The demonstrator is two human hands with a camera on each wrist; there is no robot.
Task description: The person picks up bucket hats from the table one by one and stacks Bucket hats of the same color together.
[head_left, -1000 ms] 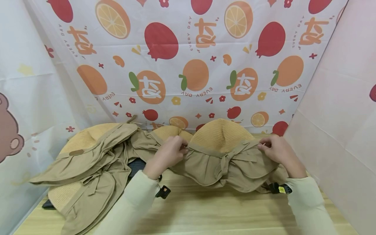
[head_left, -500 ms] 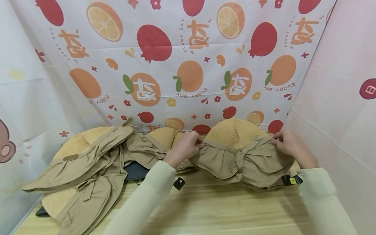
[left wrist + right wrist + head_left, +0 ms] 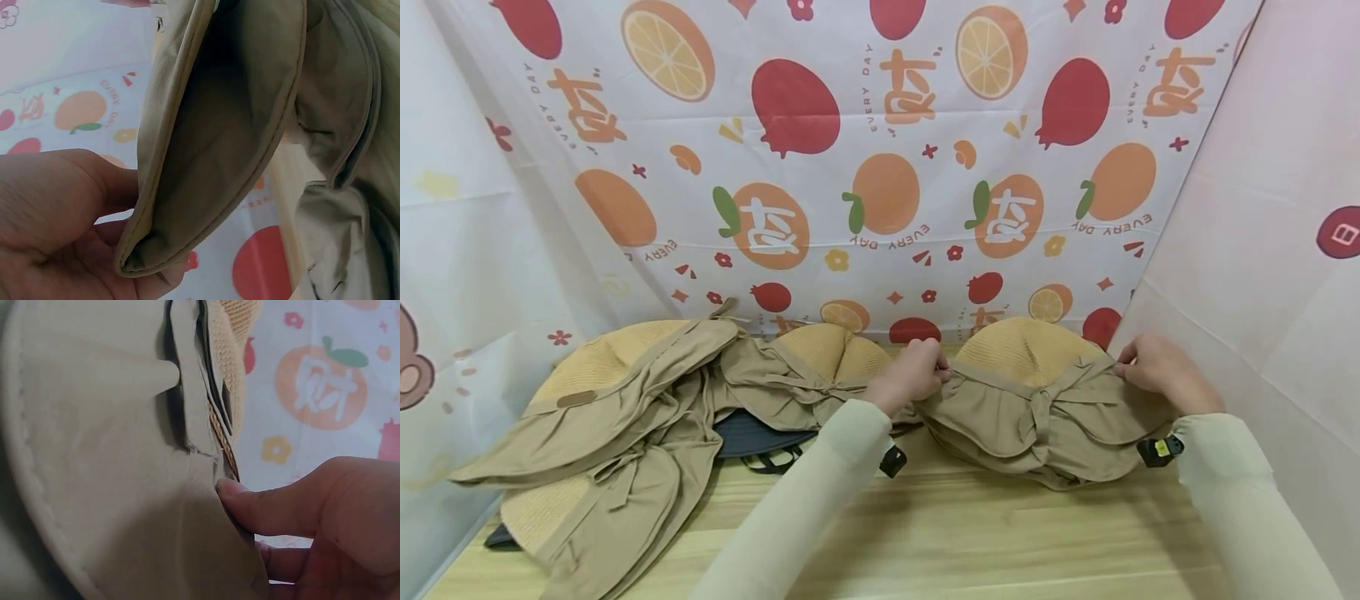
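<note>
A sun hat (image 3: 1037,408) with a straw crown and a khaki cloth brim tied in a bow stands at the right of the table. My left hand (image 3: 913,375) pinches its left side where the brim meets the crown. On the opposite side, my right hand (image 3: 1165,375) grips the cloth near the band. In the left wrist view, khaki cloth (image 3: 219,137) hangs in an open fold between thumb and fingers. The right wrist view shows my thumb (image 3: 250,500) on the outer face of the cloth, with the fingers behind it partly hidden.
Another straw-and-khaki hat (image 3: 835,354) lies left of my left hand, above a dark navy brim (image 3: 756,433) and black straps (image 3: 772,460). More such hats (image 3: 617,358) overlap at the far left of the wooden table (image 3: 925,542). Printed cloth (image 3: 887,125) hangs behind; a pale wall (image 3: 1262,275) borders the right.
Both hands have carried the hat rightward, away from the neighbouring hat. More of that hat and the navy brim now shows. The hat's crown sits slightly lower than before.
</note>
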